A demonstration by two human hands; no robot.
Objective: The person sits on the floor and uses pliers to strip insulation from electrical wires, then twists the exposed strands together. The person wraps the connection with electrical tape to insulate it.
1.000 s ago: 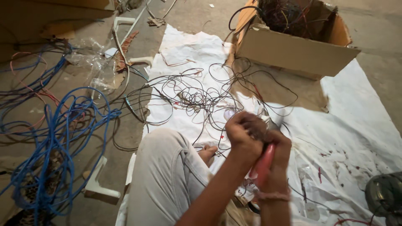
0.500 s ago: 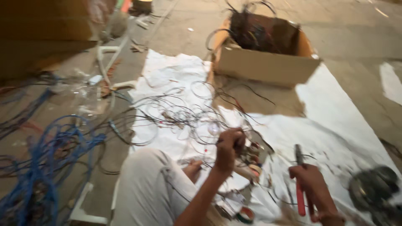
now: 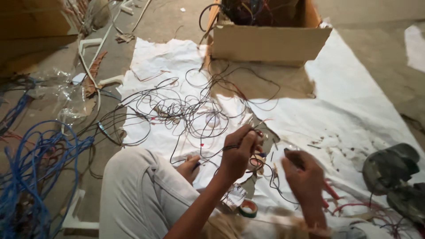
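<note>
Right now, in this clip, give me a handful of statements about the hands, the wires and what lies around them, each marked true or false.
1. The left hand pinches a thin dark wire. True.
2. The cardboard box at the top of the white sheet is empty. False: dark tangled wires fill it.
3. A heap of blue cable lies on the floor to the person's left. True.
4. The right hand rests flat on the sheet. False: it is raised and blurred, with a red-handled tool at it.
5. A roll of tape lies near the person's knee. True.
6. The loose black wires lie inside the box. False: they sprawl over the sheet.
</note>
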